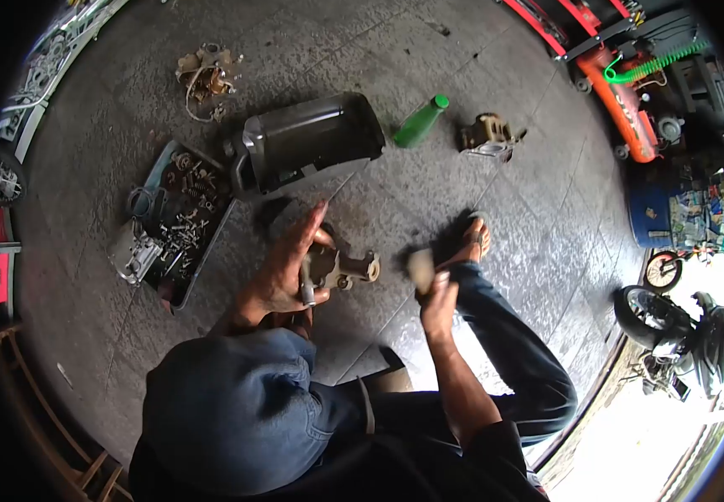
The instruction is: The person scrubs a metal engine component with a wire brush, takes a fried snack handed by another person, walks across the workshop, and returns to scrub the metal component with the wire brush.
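My left hand (282, 272) is closed around a dull tan metal engine part (341, 269), with the fingers behind it and the thumb side toward me. The part has round bosses and a ring-shaped end pointing right. To its right, my right hand (439, 308) grips what looks like a brush (421, 269); its pale head is smeared by motion and its handle is mostly hidden in the fist. The brush head is apart from the engine part. Both hands are above my lap and the floor between my legs.
A dark open plastic container (316, 142) lies ahead. Left of it, a tray (221, 230) holds bolts, springs and metal parts. A green bottle (419, 124), a metal casting (489, 135) and a brown engine part (209, 74) are farther out. A motorcycle (688, 335) stands at right.
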Demonstrator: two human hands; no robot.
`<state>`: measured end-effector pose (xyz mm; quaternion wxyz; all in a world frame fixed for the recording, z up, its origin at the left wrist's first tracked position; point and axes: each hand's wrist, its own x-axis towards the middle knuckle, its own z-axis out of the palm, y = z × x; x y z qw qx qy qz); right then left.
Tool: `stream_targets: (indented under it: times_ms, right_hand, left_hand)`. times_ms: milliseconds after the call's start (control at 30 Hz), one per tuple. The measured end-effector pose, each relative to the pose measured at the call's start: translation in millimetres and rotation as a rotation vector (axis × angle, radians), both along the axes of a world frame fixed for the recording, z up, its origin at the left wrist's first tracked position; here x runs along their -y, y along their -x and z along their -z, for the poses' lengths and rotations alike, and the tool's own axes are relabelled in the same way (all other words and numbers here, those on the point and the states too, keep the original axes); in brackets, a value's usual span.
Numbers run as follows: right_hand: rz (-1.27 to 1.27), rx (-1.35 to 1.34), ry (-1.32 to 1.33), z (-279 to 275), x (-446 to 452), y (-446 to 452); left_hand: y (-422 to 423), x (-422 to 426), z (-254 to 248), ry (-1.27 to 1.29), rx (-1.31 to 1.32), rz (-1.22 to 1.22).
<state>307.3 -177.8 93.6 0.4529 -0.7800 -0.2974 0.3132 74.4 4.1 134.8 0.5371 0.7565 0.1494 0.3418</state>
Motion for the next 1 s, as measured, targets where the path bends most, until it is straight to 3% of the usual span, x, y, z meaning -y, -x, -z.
stream_targets:
  times_ms: [33, 67, 133, 167, 200, 233, 300, 333, 400, 467, 533, 567, 667, 700, 767, 800, 833, 933, 967, 1000]
  right_hand:
    - [0.137, 0.168, -0.280, -33.5, -21.7, 17.2]
    - [0.149, -0.030, -0.308, -45.2, -23.4, 22.0]
    - [-0.109, 0.553, -0.241, -55.0, -31.7, 28.2]
    - [0.150, 0.257, -0.107, -34.4, -31.1, 37.9]
    - [0.157, 0.162, 0.037, -26.1, -20.4, 28.3]
    - [0.049, 0.400, -0.149, -20.0, -23.5, 18.6]
    - [0.032, -0.246, -0.023, -10.0, -5.8, 5.4]
    - [0.226, 0.160, -0.181, -38.3, -27.0, 23.4]
    - [0.098, -0.024, -0.175, -74.8, -37.1, 26.9]
    - [0.112, 0.202, -0.098, -48.4, -33.8, 45.7]
    - [-0.052, 0.394, 0.054, -19.1, -13.1, 19.0]
    - [-0.244, 0.282, 0.057, -27.9, -14.9, 5.6]
    - [0.196, -0.032, -0.279, -62.2, -35.6, 23.4]
    - [0.037, 0.304, -0.446, -60.7, -38.5, 26.8]
    - [-0.071, 0.367, -0.186, -42.1, -29.6, 27.4]
    - [0.091, 0.473, -0.123, -3.9, -19.4, 18.6]
    - [-0.194, 0.465, -0.103, -29.1, -22.4, 7.4]
    - [0.224, 0.205, -0.236, -34.9, -24.9, 23.6]
    - [0.086, 0.084, -0.210, -98.1, -40.1, 33.6]
    - [0.080, 0.112, -0.408, -66.3, -35.9, 33.9]
  left_hand:
    - [-2.8, -1.1, -1.0, -0.048, -0.065, -0.005]
    - [-3.2, 6.2, -3.0, -0.092, -0.135, 0.000]
    - [-9.9, 8.2, -9.7, -0.102, -0.119, 0.001]
    - [-9.5, 7.3, -14.6, -0.212, -0.137, -0.010]
    - [-10.7, 2.6, -4.5, -0.199, -0.001, -0.013]
    - [-11.6, -1.3, 5.7, -0.194, 0.132, -0.009]
    - [-7.3, -4.5, 0.5, -0.123, 0.085, 0.008]
    - [-6.4, 1.7, 2.4, -0.090, 0.028, 0.009]
    - [-10.4, 9.8, -4.1, -0.059, -0.026, 0.015]
    - [-12.1, 7.7, -10.6, -0.060, -0.053, 0.010]
    - [-5.4, 0.0, -8.8, -0.050, -0.044, -0.011]
    - [-1.1, -0.1, -6.9, -0.030, -0.059, -0.015]
    - [-1.2, 6.3, 0.2, -0.051, -0.095, -0.043]
    - [-6.8, 7.2, -0.5, -0.036, -0.062, -0.034]
    - [-3.4, 4.6, -1.5, -0.159, -0.048, -0.035]
    - [-3.9, -0.4, -1.6, -0.284, -0.020, -0.059]
    - [-2.7, -3.4, -6.5, -0.248, 0.026, -0.053]
    - [-3.7, -3.4, -17.4, -0.133, 0.004, -0.043]
    - [-3.7, 3.1, -17.1, -0.121, -0.013, -0.036]
    - [-11.2, -0.2, -16.8, -0.108, -0.004, -0.024]
